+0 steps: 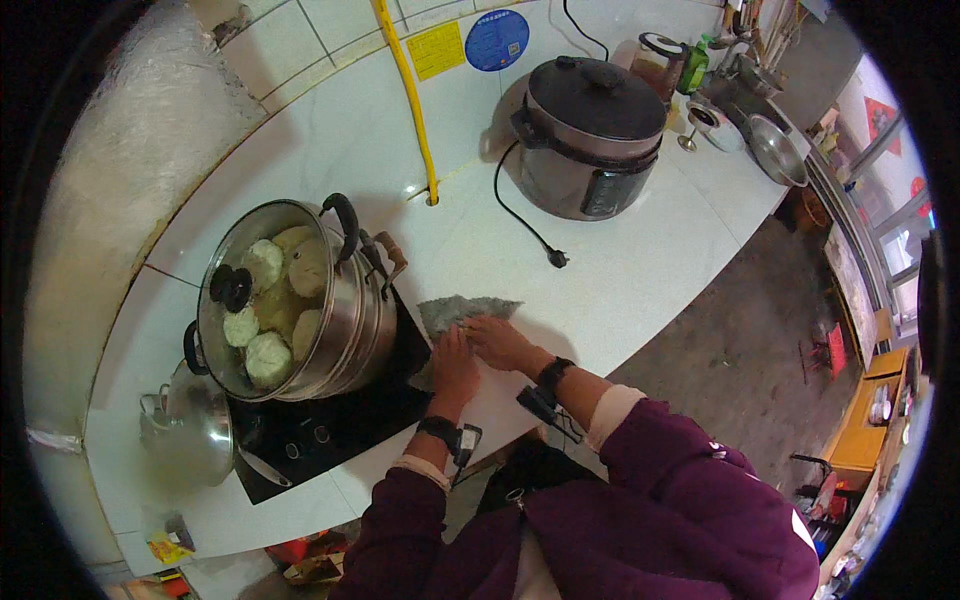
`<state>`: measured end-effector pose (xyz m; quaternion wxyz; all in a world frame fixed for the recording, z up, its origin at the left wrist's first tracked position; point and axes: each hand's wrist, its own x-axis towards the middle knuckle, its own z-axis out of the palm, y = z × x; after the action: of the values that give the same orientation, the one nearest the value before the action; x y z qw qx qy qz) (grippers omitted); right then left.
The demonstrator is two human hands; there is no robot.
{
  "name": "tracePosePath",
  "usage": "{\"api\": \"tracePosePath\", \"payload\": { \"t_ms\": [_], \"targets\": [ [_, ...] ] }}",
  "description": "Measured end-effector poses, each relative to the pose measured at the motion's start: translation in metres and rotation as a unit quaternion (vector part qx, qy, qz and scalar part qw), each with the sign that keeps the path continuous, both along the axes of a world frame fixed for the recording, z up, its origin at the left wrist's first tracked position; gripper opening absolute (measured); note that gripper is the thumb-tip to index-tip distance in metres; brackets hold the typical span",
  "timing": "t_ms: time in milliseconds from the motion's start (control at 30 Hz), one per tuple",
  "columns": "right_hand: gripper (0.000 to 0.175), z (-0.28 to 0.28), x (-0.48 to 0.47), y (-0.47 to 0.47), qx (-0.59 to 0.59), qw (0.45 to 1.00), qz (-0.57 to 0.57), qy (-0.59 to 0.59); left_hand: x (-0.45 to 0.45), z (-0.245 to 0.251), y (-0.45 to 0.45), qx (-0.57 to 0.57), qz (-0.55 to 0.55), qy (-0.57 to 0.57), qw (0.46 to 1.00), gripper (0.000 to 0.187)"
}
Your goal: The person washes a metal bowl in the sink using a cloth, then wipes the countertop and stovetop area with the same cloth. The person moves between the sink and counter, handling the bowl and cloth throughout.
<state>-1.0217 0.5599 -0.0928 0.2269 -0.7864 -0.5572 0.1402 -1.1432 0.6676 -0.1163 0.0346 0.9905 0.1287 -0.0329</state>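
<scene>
A grey-green cloth (457, 309) lies on the white tiled counter (645, 292) in front of me. Both hands meet at its near edge: my left hand (454, 373) rests along the left side, and my right hand (499, 341) comes in from the right with its fingers on the cloth. My fingertips are partly lost against it, so I cannot tell whether either hand grips it or only presses on it. To the left, a metal steamer pot (360, 337) stands on a black cooktop (345, 427). Under its glass lid (281, 262) are several pale, rounded buns (268, 358).
A pressure cooker (592, 150) stands at the back, its plug (556, 258) lying on the counter. A yellow hose (409, 97) drops into the counter. Left of the cooktop lies a metal lid (202, 420). A green bottle (695, 66) and a metal bowl (778, 150) sit far right.
</scene>
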Motion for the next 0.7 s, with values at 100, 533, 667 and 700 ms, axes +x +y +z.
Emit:
{"api": "tracePosePath", "payload": {
  "t_ms": [100,533,667,700],
  "targets": [
    [0.041,0.009,-0.007,-0.035,0.038,0.999,0.022,0.029,-0.010,-0.010,-0.023,0.020,-0.061,0.010,0.998,0.064],
    [0.020,0.023,0.006,-0.077,0.123,0.987,-0.034,0.093,0.005,0.001,-0.068,-0.177,-0.043,-0.131,0.974,0.050],
    [0.020,0.036,0.045,-0.077,0.008,0.994,-0.015,0.108,0.034,0.000,-0.077,-0.178,-0.011,-0.183,0.967,0.045],
    [0.020,0.038,0.057,-0.078,0.085,0.986,-0.013,0.142,0.044,0.002,-0.078,-0.186,0.007,-0.175,0.967,0.041]
  ]
}}
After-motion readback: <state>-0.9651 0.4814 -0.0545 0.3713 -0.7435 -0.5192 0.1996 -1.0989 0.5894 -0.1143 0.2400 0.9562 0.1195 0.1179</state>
